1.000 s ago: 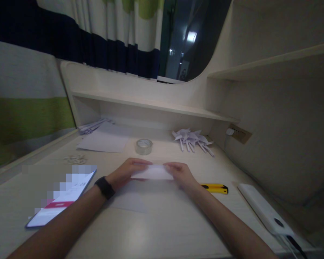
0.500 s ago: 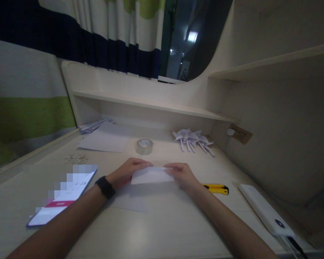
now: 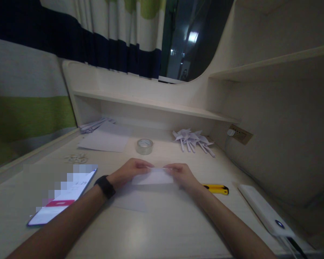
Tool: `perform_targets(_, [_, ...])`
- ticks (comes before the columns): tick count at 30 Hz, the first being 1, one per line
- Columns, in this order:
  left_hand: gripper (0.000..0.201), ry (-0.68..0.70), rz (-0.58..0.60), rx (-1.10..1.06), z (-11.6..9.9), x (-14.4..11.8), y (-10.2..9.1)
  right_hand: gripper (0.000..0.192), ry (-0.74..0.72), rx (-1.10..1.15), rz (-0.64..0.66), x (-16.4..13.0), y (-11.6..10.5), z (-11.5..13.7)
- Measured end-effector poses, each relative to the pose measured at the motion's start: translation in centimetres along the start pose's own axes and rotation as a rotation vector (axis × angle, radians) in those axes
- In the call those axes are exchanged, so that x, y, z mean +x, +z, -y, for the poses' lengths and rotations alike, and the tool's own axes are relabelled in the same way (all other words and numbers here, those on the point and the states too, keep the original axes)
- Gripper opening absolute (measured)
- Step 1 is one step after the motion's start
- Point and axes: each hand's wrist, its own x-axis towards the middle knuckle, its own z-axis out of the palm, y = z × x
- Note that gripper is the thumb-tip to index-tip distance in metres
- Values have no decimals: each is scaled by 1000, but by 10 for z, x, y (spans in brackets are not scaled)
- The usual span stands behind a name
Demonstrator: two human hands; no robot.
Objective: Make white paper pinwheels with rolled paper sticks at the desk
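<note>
A tape roll (image 3: 144, 146), phone (image 3: 61, 198), yellow cutter (image 3: 215, 189) and power bank (image 3: 265, 210) lie on the desk (image 3: 156, 233).

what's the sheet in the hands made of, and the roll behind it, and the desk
Sheet: thin white paper, matte, apparently folded between both hands. Roll: likely clear plastic tape, see-through with a glossy ring. Desk: pale wood-look board, probably laminate, with a soft sheen.

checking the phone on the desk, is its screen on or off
On. The phone, lying flat beside the left hand, shows a lit white screen with a red band across it; what it displays is blurred out.
</note>
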Motion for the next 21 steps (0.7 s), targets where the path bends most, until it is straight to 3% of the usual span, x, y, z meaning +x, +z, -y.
perform_targets(11, [39, -28, 357, 44, -10, -9, 11, 28, -47, -48, 186, -13, 11, 20])
perform_targets(21, [41, 80, 334, 240, 5, 0, 13, 32, -116, -192, 171, -12, 12, 15])
